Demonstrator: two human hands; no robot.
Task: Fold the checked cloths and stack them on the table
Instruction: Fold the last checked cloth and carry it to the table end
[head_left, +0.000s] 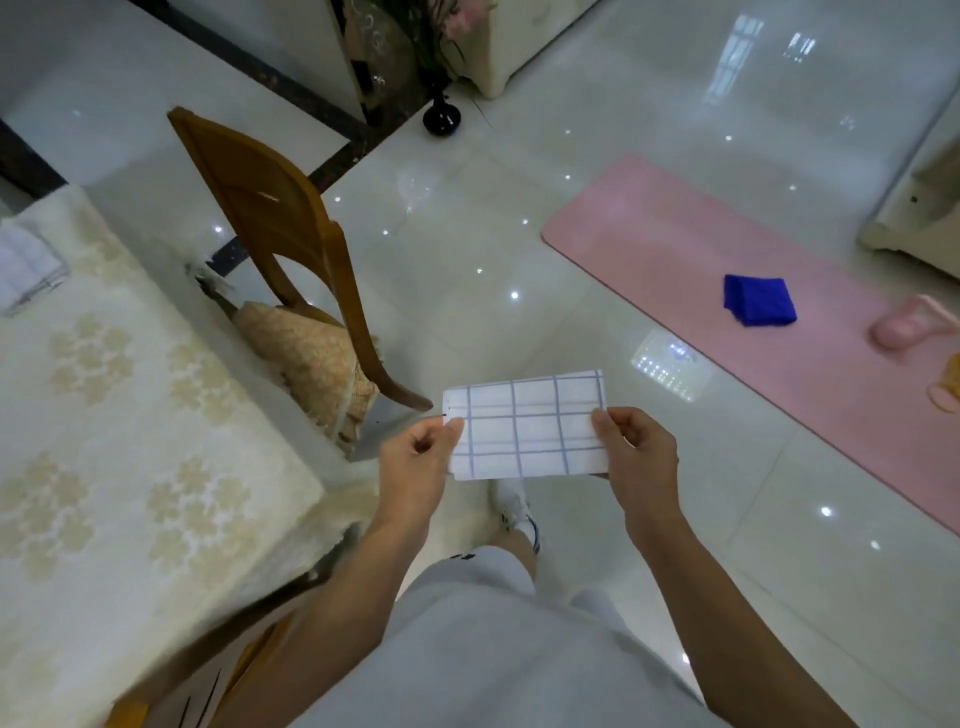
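The white cloth with blue-grey checks (524, 426) looks thin and matt. At twelve o'clock the pale tiled floor (467, 234) is mirror-glossy. At ten o'clock the brown wooden chair (270, 208) is smooth and varnished. At two o'clock the pink mat (675, 244) is matt.

Bright, even indoor light; lamp pinpoints and window glare on the glossy white tiled floor (467, 218). The white, blue-checked cloth (524, 426) is sharp; the frame edges bow, and the lower left seems blurred.

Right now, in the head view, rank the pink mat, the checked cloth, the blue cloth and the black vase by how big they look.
1. pink mat
2. checked cloth, though nearest the camera
3. blue cloth
4. black vase, farthest off
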